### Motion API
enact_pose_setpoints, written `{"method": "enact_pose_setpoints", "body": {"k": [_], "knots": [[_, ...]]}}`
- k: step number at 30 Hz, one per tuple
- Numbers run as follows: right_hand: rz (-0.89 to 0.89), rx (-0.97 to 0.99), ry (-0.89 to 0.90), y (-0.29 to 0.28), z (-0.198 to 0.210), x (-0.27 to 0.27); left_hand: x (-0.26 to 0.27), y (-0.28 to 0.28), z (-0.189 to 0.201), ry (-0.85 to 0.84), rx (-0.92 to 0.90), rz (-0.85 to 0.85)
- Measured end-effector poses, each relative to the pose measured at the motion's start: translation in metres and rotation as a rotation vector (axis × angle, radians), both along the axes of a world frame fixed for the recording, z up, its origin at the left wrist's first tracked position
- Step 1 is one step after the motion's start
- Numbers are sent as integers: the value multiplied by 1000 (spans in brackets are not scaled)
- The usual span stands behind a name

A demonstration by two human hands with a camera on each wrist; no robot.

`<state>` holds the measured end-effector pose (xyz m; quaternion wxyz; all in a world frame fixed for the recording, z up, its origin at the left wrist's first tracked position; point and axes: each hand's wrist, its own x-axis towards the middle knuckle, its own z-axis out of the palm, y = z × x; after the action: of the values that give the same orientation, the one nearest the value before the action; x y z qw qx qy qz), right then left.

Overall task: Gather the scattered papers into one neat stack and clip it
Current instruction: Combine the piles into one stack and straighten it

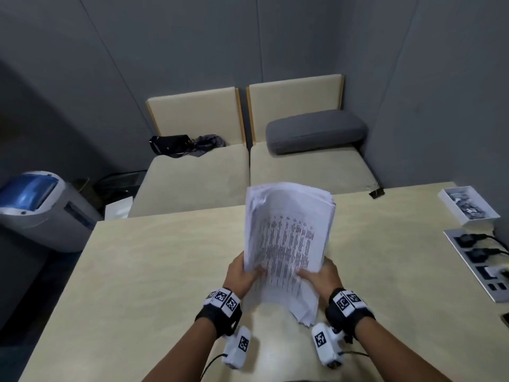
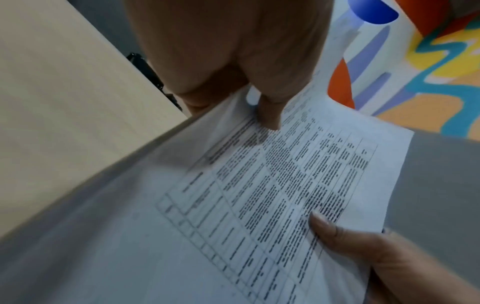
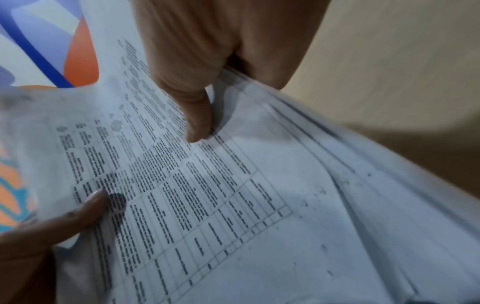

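A thick stack of printed papers [image 1: 286,238] is held tilted above the beige table [image 1: 143,271], its lower corner near the tabletop. My left hand [image 1: 245,274] grips the stack's left edge, thumb on the printed top sheet [image 2: 259,185]. My right hand [image 1: 319,274] grips the right edge, thumb on the top sheet [image 3: 207,185]. The sheet edges are uneven and fanned at the bottom. A black binder clip [image 1: 376,192] lies at the table's far edge, apart from both hands.
A white box of clips [image 1: 468,206] and a power strip [image 1: 479,263] with plugs sit at the table's right side. Beyond the table are beige seats [image 1: 192,180] with a grey cushion [image 1: 316,130] and a black bag [image 1: 170,144]. A white bin [image 1: 41,208] stands at left.
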<state>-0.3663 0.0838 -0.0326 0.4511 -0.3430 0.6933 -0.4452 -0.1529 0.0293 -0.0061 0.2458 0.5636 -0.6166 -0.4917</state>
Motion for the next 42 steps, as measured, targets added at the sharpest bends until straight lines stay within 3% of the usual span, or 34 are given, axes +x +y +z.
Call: {"method": "enact_pose_setpoints", "body": {"k": [4, 10, 16, 23, 28, 30, 32, 34, 36, 37, 39, 42], "knots": [[-8, -57, -7, -2, 13, -6, 1, -11, 12, 63, -30, 89], [-70, -147, -187, -7, 44, -11, -1, -21, 39, 381, -42, 138], [56, -89, -149, 0, 49, -13, 5, -15, 28, 246, 25, 1], [84, -315, -151, -9, 116, -23, -3, -26, 79, 477, -121, 14], [68, -278, -121, -15, 125, -18, -10, -31, 70, 414, -172, 91], [65, -382, -21, -16, 130, -19, -9, -30, 63, 386, -174, 80], [69, -553, 193, -20, 147, -22, -7, -31, 60, 377, -175, 59], [166, -685, 604, -26, 169, -21, -7, -32, 61, 376, -174, 44], [365, -624, 1116, -32, 185, -7, -8, -33, 63, 387, -166, 43], [489, -537, 1289, -35, 186, 3, -9, -33, 64, 393, -163, 47], [670, -405, 1412, -39, 177, 23, -8, -35, 62, 416, -162, 65], [684, -428, 1465, -45, 171, 36, -7, -37, 62, 428, -158, 68]]}}
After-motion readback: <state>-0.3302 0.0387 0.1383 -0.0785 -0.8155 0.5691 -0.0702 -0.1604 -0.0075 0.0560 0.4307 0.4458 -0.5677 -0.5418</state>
